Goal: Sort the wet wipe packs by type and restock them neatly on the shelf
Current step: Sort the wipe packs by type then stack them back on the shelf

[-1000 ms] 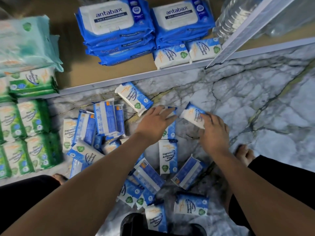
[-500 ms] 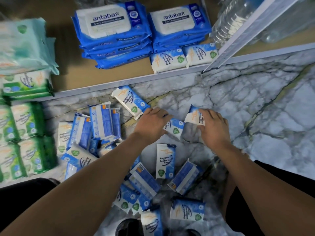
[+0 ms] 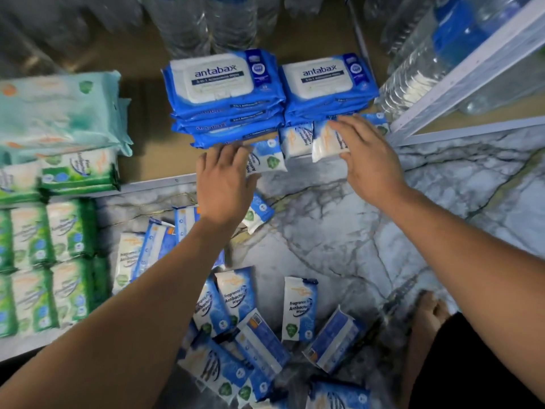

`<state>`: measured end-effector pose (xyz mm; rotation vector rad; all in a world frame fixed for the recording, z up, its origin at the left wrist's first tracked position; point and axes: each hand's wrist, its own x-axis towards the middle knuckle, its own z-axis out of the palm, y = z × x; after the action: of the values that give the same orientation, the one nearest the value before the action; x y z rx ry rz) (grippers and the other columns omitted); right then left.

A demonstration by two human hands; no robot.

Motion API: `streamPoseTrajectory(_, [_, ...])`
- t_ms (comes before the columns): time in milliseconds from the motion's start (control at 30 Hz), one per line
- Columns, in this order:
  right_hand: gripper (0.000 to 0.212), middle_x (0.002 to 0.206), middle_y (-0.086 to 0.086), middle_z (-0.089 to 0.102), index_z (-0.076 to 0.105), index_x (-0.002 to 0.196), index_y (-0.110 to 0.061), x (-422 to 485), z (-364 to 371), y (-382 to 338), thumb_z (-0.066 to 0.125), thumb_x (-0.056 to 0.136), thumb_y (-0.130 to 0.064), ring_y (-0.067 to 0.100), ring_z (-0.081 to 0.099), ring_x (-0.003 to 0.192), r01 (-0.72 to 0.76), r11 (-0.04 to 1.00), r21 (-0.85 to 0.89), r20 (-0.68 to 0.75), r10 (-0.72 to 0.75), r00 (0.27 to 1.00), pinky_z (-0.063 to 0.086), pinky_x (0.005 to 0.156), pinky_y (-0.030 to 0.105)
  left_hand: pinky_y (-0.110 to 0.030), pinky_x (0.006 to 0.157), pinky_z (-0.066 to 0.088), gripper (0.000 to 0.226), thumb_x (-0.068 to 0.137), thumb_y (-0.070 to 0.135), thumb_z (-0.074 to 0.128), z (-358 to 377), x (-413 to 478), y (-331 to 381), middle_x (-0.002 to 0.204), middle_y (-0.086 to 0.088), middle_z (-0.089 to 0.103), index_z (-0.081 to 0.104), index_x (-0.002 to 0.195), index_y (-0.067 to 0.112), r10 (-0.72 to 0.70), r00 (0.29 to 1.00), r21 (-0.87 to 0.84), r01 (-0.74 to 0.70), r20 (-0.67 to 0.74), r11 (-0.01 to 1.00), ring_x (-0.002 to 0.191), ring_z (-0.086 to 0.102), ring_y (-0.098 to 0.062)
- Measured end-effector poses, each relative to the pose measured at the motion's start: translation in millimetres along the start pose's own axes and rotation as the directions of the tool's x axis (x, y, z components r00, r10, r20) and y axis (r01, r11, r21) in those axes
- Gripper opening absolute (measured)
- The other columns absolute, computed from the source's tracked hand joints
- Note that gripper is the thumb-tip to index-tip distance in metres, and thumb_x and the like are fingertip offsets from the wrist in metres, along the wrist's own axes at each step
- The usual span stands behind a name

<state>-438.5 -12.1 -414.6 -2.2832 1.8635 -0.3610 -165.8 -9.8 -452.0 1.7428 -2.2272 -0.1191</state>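
Two small packs held at shelf edge, 12 o'clock.
Placing step: left hand gripped first pack, right hand second pack; next probably called for squaring both into the row.

Green packs partly beyond left edge

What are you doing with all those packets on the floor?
A person is restocking wipes. The left hand holds a small blue pack at the shelf edge, and the right hand holds a second small pack in front of the big blue stacks. More loose packs lie scattered on the floor.
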Motion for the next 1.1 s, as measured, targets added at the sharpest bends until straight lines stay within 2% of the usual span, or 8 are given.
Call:
streamPoseTrajectory(167, [0.075,0.151,0.008,0.041,0.046,0.14,-0.018,32.5,2.8,14.0,0.061,0.075,0.016,0.032,0.034,0.142,-0.064,0.99,-0.122,0.075,0.073,0.994,0.043,0.108,0.05,-0.048,0.099,0.045,0.039,0.087,0.026,0.072,9.4,19.9,-2.0,0.135,-0.013,0.059,0.066,0.122,0.009,-0.026,0.998,-0.036,0.028,0.064,0.999,0.124,0.049,-0.039])
streamPoseTrajectory(400, [0.067,0.14,0.016,0.042,0.045,0.145,-0.012,21.8,6.8,6.1,0.06,0.081,0.001,0.04,0.04,0.125,-0.225,0.933,-0.282,0.085,0.258,0.962,0.047,0.095,0.049,-0.045,0.087,0.051,0.035,0.085,0.022,0.076,23.1,22.3,-1.4,0.119,-0.013,0.066,0.071,0.116,0.007,-0.001,1.0,-0.092,0.002,0.006,0.996,0.11,0.056,-0.037])
streamPoseTrajectory(667, [0.078,0.157,0.013,0.021,0.027,0.152,-0.013,9.9,6.5,5.5,0.062,0.083,-0.006,0.036,0.021,0.144,-0.361,0.89,-0.28,0.129,0.407,0.904,0.039,0.107,0.047,-0.046,0.089,0.052,0.037,0.09,0.024,0.073,26.8,22.7,-2.5,0.125,-0.013,0.064,0.068,0.123,0.007,0.014,1.0,-0.137,-0.012,0.015,0.991,0.117,0.053,-0.036])
streamPoseTrajectory(800, [0.082,0.164,0.01,0.007,0.014,0.157,-0.016,9.9,6.7,-1.2,0.06,0.089,-0.016,0.034,0.006,0.151,-0.401,0.873,-0.276,0.186,0.458,0.869,0.018,0.122,0.048,-0.046,0.093,0.051,0.039,0.088,0.022,0.075,27.0,21.8,-3.8,0.126,-0.014,0.065,0.068,0.123,0.005,0.032,0.999,-0.139,-0.031,0.007,0.99,0.118,0.054,-0.037])
streamPoseTrajectory(867, [0.08,0.164,0.012,0.008,0.015,0.158,-0.016,11.4,5.9,-9.7,0.058,0.091,-0.021,0.036,0.006,0.151,-0.398,0.883,-0.248,0.156,0.442,0.883,0.011,0.123,0.048,-0.047,0.098,0.05,0.042,0.088,0.023,0.074,26.1,19.6,-7.2,0.129,-0.014,0.064,0.067,0.125,0.005,0.064,0.998,-0.156,-0.064,-0.003,0.986,0.12,0.053,-0.037])
streamPoseTrajectory(967, [0.07,0.157,0.015,0.028,0.031,0.154,-0.013,18.3,4.9,-27.5,0.059,0.09,-0.019,0.037,0.025,0.145,-0.27,0.953,-0.139,0.053,0.279,0.959,0.025,0.119,0.051,-0.046,0.102,0.046,0.045,0.093,0.025,0.068,16.6,13.0,-14.0,0.136,-0.011,0.059,0.061,0.134,0.009,0.117,0.99,-0.191,-0.129,-0.077,0.973,0.124,0.05,-0.035])
streamPoseTrajectory(1033, [0.064,0.15,0.013,0.04,0.039,0.15,-0.012,30.1,5.1,-41.6,0.06,0.09,-0.019,0.035,0.037,0.137,-0.189,0.981,-0.05,0.007,0.19,0.982,0.033,0.113,0.051,-0.043,0.102,0.044,0.047,0.094,0.023,0.066,5.5,10.2,-19.0,0.137,-0.011,0.053,0.056,0.138,0.01,-0.004,0.985,-0.255,-0.04,-0.17,0.966,0.124,0.047,-0.033])
streamPoseTrajectory(1100, [0.062,0.145,0.012,0.047,0.042,0.148,-0.013,47.0,4.2,-57.0,0.061,0.09,-0.019,0.034,0.043,0.132,-0.154,0.987,0.041,-0.033,0.155,0.987,0.037,0.109,0.049,-0.039,0.106,0.04,0.057,0.09,0.022,0.068,-6.6,12.5,-26.8,0.138,-0.014,0.045,0.048,0.141,0.009,-0.245,0.941,-0.393,0.139,-0.233,0.909,0.127,0.044,-0.031])
